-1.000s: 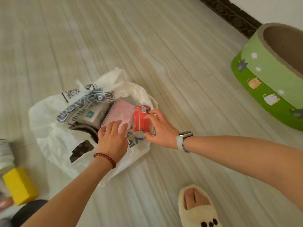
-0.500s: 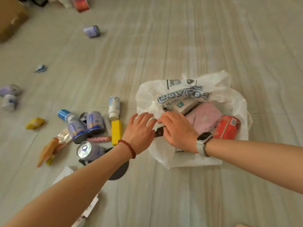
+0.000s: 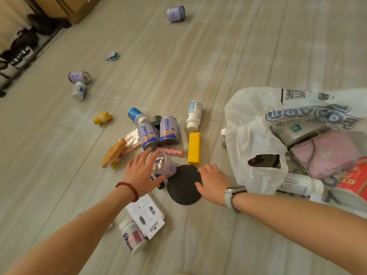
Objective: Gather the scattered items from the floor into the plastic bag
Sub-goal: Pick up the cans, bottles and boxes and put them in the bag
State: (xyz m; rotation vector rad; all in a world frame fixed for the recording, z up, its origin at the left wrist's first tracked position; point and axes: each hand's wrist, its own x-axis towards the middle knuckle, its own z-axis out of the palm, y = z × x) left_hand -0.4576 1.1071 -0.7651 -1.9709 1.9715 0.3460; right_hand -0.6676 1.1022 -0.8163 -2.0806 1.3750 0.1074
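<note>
A white plastic bag [image 3: 252, 135] lies open on the floor at the right, holding a pink notebook [image 3: 327, 153], a red can [image 3: 355, 179] and a grey box [image 3: 294, 133]. My left hand [image 3: 142, 173] spreads its fingers over a lying silver can [image 3: 165, 165], touching its end. My right hand [image 3: 213, 180] rests its fingers on the edge of a black round disc [image 3: 183, 184]. Close by lie a yellow box [image 3: 194, 147], a pink leopard-print tube [image 3: 170, 151], two blue cans [image 3: 158, 132] and a white bottle [image 3: 194, 115].
A white card pack [image 3: 146, 212] and a pink-labelled jar [image 3: 133, 237] lie near my left forearm. Farther left are an orange toy [image 3: 113, 152], a yellow toy [image 3: 102, 118], two cans [image 3: 79, 81] and a purple can [image 3: 176, 13]. Shoes line the far-left wall.
Both hands have left the bag and moved left to the pile of items. The view has swung left, so the bag now sits at the right edge.
</note>
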